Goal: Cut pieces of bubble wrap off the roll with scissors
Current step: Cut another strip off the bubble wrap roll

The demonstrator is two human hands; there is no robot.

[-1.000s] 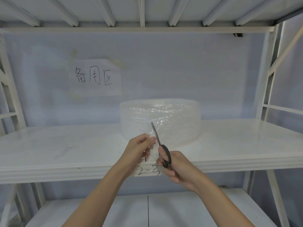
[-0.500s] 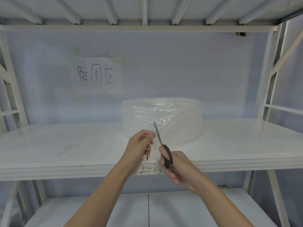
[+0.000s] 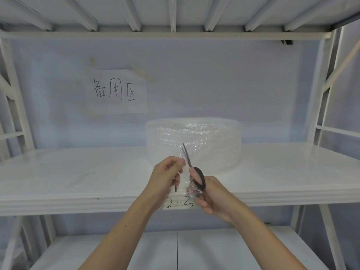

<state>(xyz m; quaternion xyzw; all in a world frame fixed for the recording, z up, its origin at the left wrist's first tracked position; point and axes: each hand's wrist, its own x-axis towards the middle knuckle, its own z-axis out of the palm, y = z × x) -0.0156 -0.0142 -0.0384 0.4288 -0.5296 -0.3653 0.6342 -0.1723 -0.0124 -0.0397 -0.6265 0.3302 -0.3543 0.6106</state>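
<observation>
A wide roll of clear bubble wrap (image 3: pixel 206 137) stands on the white shelf (image 3: pixel 78 172), right of centre. A loose strip of bubble wrap (image 3: pixel 185 173) reaches from the roll toward me. My left hand (image 3: pixel 165 176) pinches that strip at its upper left edge. My right hand (image 3: pixel 212 195) grips black-handled scissors (image 3: pixel 191 168) just right of the left hand, blades pointing up and nearly closed against the strip. A crumpled bit of wrap (image 3: pixel 192 189) hangs by the scissor handles.
A paper sign (image 3: pixel 116 91) with handwriting is taped to the back wall. The shelf's front lip carries the mark "2-3" (image 3: pixel 180 203). White uprights (image 3: pixel 323 90) frame both sides. A lower shelf (image 3: pixel 175 250) lies beneath my forearms, another shelf overhead.
The scissors and both hands have stayed in nearly the same place. The blades have drawn slightly closer together on the strip.
</observation>
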